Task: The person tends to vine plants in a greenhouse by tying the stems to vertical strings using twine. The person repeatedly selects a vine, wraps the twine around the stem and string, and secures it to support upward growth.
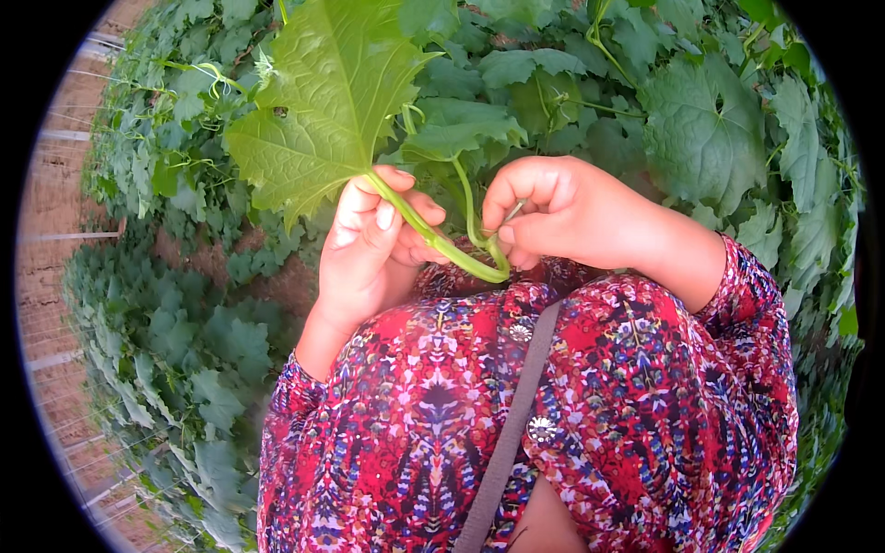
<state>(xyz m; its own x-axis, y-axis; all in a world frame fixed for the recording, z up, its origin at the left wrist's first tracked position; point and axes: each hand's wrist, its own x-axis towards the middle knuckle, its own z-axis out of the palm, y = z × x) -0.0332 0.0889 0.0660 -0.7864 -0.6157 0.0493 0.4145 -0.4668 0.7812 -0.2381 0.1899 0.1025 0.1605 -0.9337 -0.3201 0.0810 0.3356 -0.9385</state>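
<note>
My left hand (pixel 370 238) grips a thick green leaf stalk (pixel 422 225) between thumb and fingers. A broad, lobed vine leaf (pixel 325 104) spreads from the stalk's upper end, above that hand. Near my chest the stalk bends sharply at a node (pixel 496 252), where a second, thinner stem (pixel 470 193) rises towards another leaf (pixel 460 128). Close beside this node, my right hand (pixel 563 214) has its thumb and forefinger pinched on a thin, pale strand (pixel 515 209). Whether the strand is a tendril or something else, I cannot tell.
Dense vine foliage (pixel 712 128) fills the space ahead and to the right. More leafy plants (pixel 187 345) stand in a row at left. Beyond them, thin strings and pale bars cross a brown surface (pixel 52 276). A grey strap (pixel 511 428) crosses my patterned shirt (pixel 415 415).
</note>
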